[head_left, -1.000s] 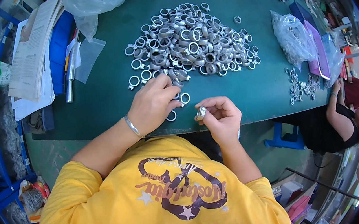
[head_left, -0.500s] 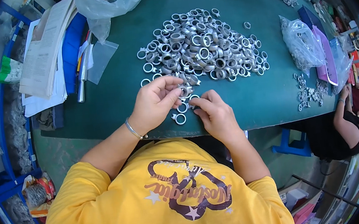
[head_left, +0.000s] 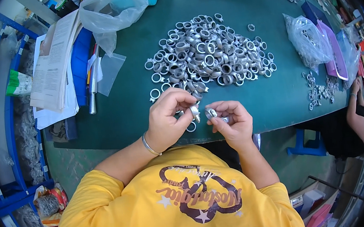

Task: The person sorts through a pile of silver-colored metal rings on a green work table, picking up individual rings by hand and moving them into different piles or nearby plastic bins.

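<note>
Between thumb and fingertips, my left hand [head_left: 170, 117] pinches a small silver metal ring [head_left: 194, 111] with a lug on its rim. Facing it across a narrow gap, my right hand [head_left: 233, 123] grips another metal ring [head_left: 210, 113]. A second silver piece [head_left: 225, 119] shows among the right fingers, partly hidden. Both hands are over the near part of the table. Just beyond them lies a big heap of similar rings [head_left: 211, 56]. One loose ring [head_left: 191, 127] is beside my left thumb, partly covered.
On the green table [head_left: 137, 114], papers [head_left: 53, 67], a blue tray [head_left: 80, 57] and a metal rod [head_left: 93, 90] lie left. Small metal parts [head_left: 319, 93], a plastic bag [head_left: 308, 41] and a purple tray [head_left: 332, 51] are right. Another person [head_left: 354, 125] sits at the right.
My right hand has come up from the loose rings near the table edge and turned, now showing rings in its fingers. My left hand's ring has turned edge-on. The whole view has shifted slightly.
</note>
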Demonstrator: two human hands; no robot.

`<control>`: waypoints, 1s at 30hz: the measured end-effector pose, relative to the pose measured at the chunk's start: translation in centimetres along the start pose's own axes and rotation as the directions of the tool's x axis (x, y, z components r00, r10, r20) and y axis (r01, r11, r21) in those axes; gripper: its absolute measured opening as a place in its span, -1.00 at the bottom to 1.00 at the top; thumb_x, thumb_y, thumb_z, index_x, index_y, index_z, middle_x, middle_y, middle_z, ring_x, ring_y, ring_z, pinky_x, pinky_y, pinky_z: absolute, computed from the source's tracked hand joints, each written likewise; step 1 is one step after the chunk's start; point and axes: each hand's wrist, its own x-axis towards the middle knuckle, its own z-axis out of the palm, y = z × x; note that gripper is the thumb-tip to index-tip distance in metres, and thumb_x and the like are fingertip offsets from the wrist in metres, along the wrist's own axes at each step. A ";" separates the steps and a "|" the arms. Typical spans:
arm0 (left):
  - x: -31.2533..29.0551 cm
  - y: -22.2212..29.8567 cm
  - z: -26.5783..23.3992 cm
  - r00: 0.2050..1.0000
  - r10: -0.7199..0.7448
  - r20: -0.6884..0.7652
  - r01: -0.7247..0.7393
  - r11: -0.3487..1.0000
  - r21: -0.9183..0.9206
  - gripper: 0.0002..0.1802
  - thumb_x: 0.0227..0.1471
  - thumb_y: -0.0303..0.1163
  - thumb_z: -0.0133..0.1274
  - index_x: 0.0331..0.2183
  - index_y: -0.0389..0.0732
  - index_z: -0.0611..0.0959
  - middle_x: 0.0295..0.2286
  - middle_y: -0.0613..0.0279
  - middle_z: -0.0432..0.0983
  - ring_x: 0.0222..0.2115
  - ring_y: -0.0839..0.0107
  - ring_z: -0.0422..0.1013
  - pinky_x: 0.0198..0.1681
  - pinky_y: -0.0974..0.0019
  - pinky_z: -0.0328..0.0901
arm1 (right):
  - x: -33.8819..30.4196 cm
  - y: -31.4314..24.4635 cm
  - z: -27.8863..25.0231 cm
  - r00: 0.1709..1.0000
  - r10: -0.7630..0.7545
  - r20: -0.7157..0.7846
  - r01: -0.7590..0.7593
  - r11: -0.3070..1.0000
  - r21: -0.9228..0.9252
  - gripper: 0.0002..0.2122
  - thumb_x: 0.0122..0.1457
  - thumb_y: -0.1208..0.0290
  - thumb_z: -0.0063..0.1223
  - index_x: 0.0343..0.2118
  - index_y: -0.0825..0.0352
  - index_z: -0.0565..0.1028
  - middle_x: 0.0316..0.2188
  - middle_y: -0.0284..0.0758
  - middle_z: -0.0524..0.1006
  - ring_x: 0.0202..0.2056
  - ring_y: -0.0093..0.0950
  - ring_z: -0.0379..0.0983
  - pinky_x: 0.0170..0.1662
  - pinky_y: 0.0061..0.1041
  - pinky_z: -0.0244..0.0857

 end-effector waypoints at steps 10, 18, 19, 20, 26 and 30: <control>-0.1 0.4 0.3 0.993 0.115 0.033 -0.119 0.979 0.163 -0.70 -0.18 -0.79 0.09 -0.33 -0.36 0.45 -0.34 0.14 0.36 -0.37 0.46 0.45 -0.33 0.49 0.41 | 0.3 0.0 0.8 0.964 -0.264 -0.007 0.255 0.938 -0.233 -0.80 -0.04 0.75 0.09 -0.29 0.48 0.51 -0.31 -0.23 0.51 -0.39 -0.60 0.43 -0.34 -0.69 0.33; 0.0 0.1 0.6 0.950 -0.311 -0.015 0.284 0.887 -0.364 -0.85 -0.12 -0.70 0.13 -0.45 -0.33 0.49 -0.44 0.30 0.44 -0.45 0.62 0.44 -0.44 0.57 0.37 | 0.2 0.0 0.8 0.979 -0.204 -0.003 0.199 0.957 -0.211 -0.80 -0.01 0.74 0.08 -0.27 0.50 0.52 -0.30 -0.22 0.50 -0.38 -0.58 0.47 -0.37 -0.70 0.34; -0.1 0.0 0.5 0.950 -0.313 -0.018 0.285 0.887 -0.364 -0.85 -0.12 -0.70 0.13 -0.45 -0.33 0.49 -0.44 0.30 0.44 -0.45 0.62 0.44 -0.44 0.57 0.37 | 0.2 0.1 0.8 0.980 -0.197 0.004 0.193 0.958 -0.213 -0.81 0.00 0.74 0.08 -0.27 0.50 0.52 -0.30 -0.22 0.49 -0.39 -0.58 0.48 -0.39 -0.70 0.35; -0.1 -0.1 0.5 0.946 -0.324 -0.012 0.300 0.890 -0.344 -0.84 -0.12 -0.70 0.12 -0.45 -0.33 0.48 -0.46 0.28 0.46 -0.47 0.59 0.45 -0.46 0.56 0.38 | 0.2 0.1 0.8 0.981 -0.195 0.006 0.192 0.958 -0.213 -0.81 0.00 0.74 0.08 -0.27 0.50 0.52 -0.30 -0.22 0.49 -0.39 -0.58 0.48 -0.39 -0.70 0.35; 0.4 0.8 0.0 0.806 -0.579 0.120 0.569 0.705 -0.424 -0.85 -0.08 -0.67 0.09 -0.45 -0.32 0.44 -0.52 0.16 0.47 -0.59 0.44 0.49 -0.61 0.50 0.38 | 0.1 0.4 0.7 0.996 0.093 -0.012 -0.092 0.995 0.032 -0.83 0.12 0.65 -0.01 -0.21 0.48 0.50 -0.33 -0.20 0.56 -0.47 -0.58 0.49 -0.47 -0.69 0.39; 0.4 0.7 -0.2 0.749 -0.636 0.184 0.640 0.624 -0.448 -0.85 -0.07 -0.63 0.11 -0.45 -0.30 0.45 -0.55 0.15 0.50 -0.60 0.43 0.50 -0.63 0.51 0.37 | 0.6 0.5 -0.2 0.977 0.204 0.060 -0.213 0.943 0.255 -0.79 0.12 0.64 -0.06 -0.16 0.48 0.45 -0.31 -0.11 0.55 -0.43 -0.50 0.51 -0.52 -0.66 0.37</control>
